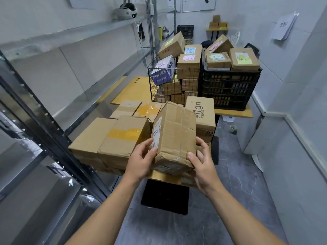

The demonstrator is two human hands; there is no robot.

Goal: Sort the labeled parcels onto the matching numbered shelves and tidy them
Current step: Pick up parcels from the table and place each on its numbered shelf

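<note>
A worn, taped cardboard parcel [175, 137] stands tilted at the near end of the table, with a white shipping label on its left face. My left hand [141, 160] grips its lower left side over the label. My right hand [201, 163] holds its lower right corner. Other brown parcels [113, 138] lie stacked on the table to its left, two with yellow tape. A box printed "Align" [201, 112] sits behind it. Metal shelves [53, 38] run along the left wall.
A wire basket [159, 82] and a black plastic crate [230, 89] at the table's far end hold several parcels with coloured sticky notes. The table's black base [164, 197] stands on the grey floor. A white headset [124, 12] rests on the upper shelf. A small cup [233, 129] is on the floor.
</note>
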